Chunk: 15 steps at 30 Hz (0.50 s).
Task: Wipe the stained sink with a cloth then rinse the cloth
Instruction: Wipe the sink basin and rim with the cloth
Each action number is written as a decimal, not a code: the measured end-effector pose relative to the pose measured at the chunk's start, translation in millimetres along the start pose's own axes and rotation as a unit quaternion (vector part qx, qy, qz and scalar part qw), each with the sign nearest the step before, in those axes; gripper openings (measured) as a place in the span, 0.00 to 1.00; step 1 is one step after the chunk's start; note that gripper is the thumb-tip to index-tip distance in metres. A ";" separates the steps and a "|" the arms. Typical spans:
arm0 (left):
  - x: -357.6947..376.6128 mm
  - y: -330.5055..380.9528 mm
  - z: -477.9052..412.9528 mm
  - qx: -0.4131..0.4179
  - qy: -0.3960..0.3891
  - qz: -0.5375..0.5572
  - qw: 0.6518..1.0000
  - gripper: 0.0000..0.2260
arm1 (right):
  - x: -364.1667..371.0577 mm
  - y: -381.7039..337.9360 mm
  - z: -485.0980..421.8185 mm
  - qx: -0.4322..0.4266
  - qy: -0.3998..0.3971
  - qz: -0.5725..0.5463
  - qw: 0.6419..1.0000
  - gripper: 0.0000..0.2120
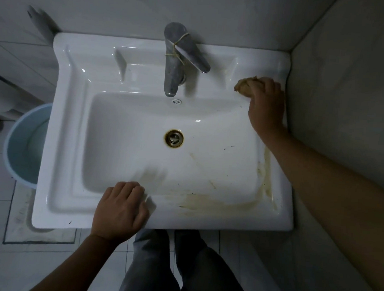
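Observation:
A white ceramic sink (pixel 71 120) fills the middle of the view, with a brass-ringed drain (pixel 174 138) at its centre. Yellow-brown stains (pixel 207 204) smear its front rim and run up the right rim. My right hand (pixel 266 105) grips a bunched tan cloth (pixel 244 84) and presses it on the back right ledge of the sink. My left hand (pixel 120 210) rests on the front rim, fingers bent over the inner edge, holding nothing. A grey tap (pixel 175 61) with a rubber band round it stands at the back, and no water runs from it.
A pale blue bucket (pixel 24 144) stands on the tiled floor left of the sink. A tiled wall (pixel 346 98) runs close along the sink's right side. My legs (pixel 179 268) in dark trousers stand below the front edge.

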<state>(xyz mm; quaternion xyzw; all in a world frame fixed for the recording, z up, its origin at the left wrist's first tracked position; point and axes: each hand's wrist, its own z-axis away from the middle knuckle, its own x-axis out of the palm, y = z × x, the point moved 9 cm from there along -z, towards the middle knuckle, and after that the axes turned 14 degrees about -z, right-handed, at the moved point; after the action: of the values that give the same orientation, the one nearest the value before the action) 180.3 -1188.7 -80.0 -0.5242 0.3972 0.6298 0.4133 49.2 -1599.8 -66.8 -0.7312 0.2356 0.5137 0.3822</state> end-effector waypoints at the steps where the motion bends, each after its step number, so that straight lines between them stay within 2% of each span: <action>1: -0.6 0.5 -0.1 0.000 0.000 0.001 1.000 0.16 | -1.7 -1.0 6.8 -0.005 -0.004 0.001 1.000 0.22; 3: -1.0 0.6 0.1 -0.001 -0.003 0.003 1.000 0.16 | -5.2 -3.3 28.8 -0.006 -0.017 0.004 1.000 0.22; 8: -1.9 -0.3 -0.1 -0.002 -0.007 0.003 1.000 0.15 | -17.0 -8.3 82.7 0.068 -0.031 0.003 0.997 0.26; 11: -0.2 -0.7 0.6 -0.003 -0.012 0.003 1.000 0.16 | -28.1 -19.4 95.2 0.031 -0.018 -0.016 0.999 0.25; 15: 1.5 -1.4 1.3 -0.005 -0.019 0.008 1.000 0.16 | -24.6 -13.4 83.4 -0.028 -0.056 -0.028 0.998 0.23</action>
<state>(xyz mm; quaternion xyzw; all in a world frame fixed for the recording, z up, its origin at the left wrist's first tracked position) 181.0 -1186.8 -81.5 -0.5115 0.3901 0.6447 0.4131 2.6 -1526.1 -54.7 -0.7177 0.1786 0.5494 0.3889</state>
